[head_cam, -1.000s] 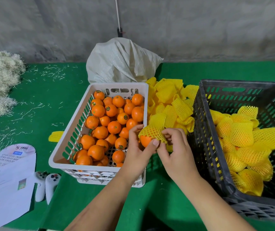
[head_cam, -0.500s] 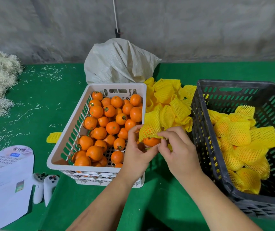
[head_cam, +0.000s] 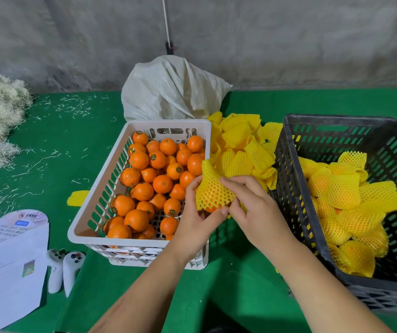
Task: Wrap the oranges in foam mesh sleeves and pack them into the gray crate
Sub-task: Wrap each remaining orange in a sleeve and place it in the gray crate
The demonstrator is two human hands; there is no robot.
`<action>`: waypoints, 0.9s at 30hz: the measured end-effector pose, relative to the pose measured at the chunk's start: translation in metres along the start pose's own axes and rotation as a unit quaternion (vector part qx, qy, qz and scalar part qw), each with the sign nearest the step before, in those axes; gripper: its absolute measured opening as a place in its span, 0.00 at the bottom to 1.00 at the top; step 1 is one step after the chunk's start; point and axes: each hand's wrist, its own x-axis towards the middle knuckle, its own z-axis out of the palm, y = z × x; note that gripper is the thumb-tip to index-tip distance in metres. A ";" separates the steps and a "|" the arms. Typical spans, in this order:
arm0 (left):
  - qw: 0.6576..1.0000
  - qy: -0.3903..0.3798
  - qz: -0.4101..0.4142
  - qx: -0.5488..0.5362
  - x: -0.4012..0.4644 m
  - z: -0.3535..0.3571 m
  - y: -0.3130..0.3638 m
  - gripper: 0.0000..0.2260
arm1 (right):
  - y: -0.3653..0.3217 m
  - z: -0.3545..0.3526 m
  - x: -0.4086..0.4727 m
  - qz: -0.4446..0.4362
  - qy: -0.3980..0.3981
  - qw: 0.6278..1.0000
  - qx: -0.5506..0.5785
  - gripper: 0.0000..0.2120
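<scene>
I have the orange (head_cam: 210, 209) up between the white basket (head_cam: 101, 207) and the gray crate (head_cam: 288, 188), nearly swallowed by a foam mesh sleeve (head_cam: 213, 188). My left hand (head_cam: 196, 224) cups it from below, fingers curled; my right hand (head_cam: 252, 210) pinches the mesh. The sleeve looks light, soft and stretchy — grip it at the rim. The fruit is firm — hold it by its sides.

Bright, even overhead light, soft shadows beneath the forearms, sharp focus throughout, wide-angle bending at the edges.
</scene>
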 end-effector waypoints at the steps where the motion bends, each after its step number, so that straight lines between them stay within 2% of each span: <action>1: 1.000 -0.009 0.000 0.011 0.000 0.000 0.000 0.31 | 0.000 0.000 0.001 -0.004 0.027 1.000 -0.016 0.19; 3: 1.000 -0.009 0.007 0.023 -0.001 0.003 -0.001 0.30 | 0.001 0.000 -0.001 -0.007 0.071 0.996 -0.044 0.17; 5: 0.999 0.023 0.016 0.015 0.000 0.006 -0.001 0.28 | 0.004 0.003 -0.006 -0.021 0.094 0.993 -0.062 0.15; 11: 0.990 0.126 0.041 0.046 0.003 0.007 -0.007 0.23 | -0.008 0.025 -0.019 -0.056 0.106 0.991 -0.057 0.11; 13: 0.993 0.114 0.029 0.028 0.003 0.004 -0.007 0.24 | -0.009 0.028 -0.016 -0.023 0.078 0.996 -0.042 0.13; 15: 0.997 0.075 0.008 0.002 0.004 0.000 -0.007 0.27 | -0.006 0.028 -0.014 0.042 0.048 0.998 -0.013 0.21; 17: 0.999 0.032 0.008 0.000 0.002 -0.002 -0.005 0.32 | 0.000 0.026 -0.013 0.057 0.050 0.997 -0.010 0.26; 20: 0.999 0.029 0.029 0.025 0.001 0.000 -0.003 0.30 | 0.008 0.021 -0.012 0.035 0.084 0.996 -0.010 0.20; 23: 0.996 0.082 0.028 0.014 0.004 0.007 -0.003 0.25 | 0.007 0.021 -0.014 0.018 0.119 0.993 -0.007 0.15; 27: 0.987 0.147 0.053 0.034 0.005 0.008 -0.005 0.23 | -0.007 0.030 -0.020 -0.009 0.135 0.991 -0.004 0.12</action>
